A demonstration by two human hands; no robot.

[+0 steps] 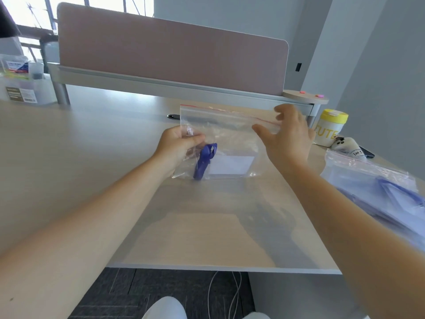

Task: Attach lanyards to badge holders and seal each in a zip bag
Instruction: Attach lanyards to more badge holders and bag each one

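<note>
Sitting around the desk [69, 157] are a few other things. At two o'clock stands a white tub with a yellow lid [330, 127], and just beside it lies a small white soft toy [347, 145]. At three o'clock is a pile of clear bags with purple straps inside [377, 187]. At ten o'clock sits a clear storage box [21, 81]. A pink screen [172, 56] stands along the far edge at twelve o'clock. Nothing blocks the way to the bag.

The zip bag [226, 139] is held up in the middle, its bottom edge touching the desk. Its long side runs from nine o'clock to three o'clock, and its red-lined top faces twelve o'clock. Inside, low down, the badge holder [232, 165] lies flat with its long side going the same way. The purple lanyard [203, 161] is bunched at its nine o'clock end.

The left hand [178, 146] has its fingers curled round the bag's left side, pinching it. The right hand [287, 134] pinches the top right corner between thumb and fingers.
</note>
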